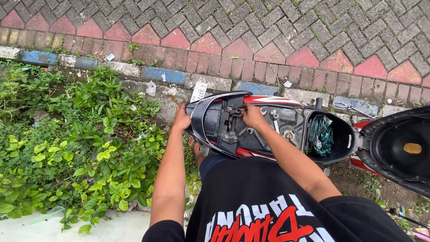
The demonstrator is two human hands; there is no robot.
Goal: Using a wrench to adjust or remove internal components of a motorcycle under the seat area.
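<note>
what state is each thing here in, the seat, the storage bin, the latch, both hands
scooter seat: flipped up, open, underside showing
underseat compartment: open, a folded green bundle lies inside
seat latch: exposed on the rear frame, right hand at it
left hand: gripping the scooter's tail end
right hand: fingers closed at the latch; whether they hold anything cannot be told

Glossy black plastic scooter tail, matt black seat underside, crinkled green plastic bag, rough brick paving
</note>
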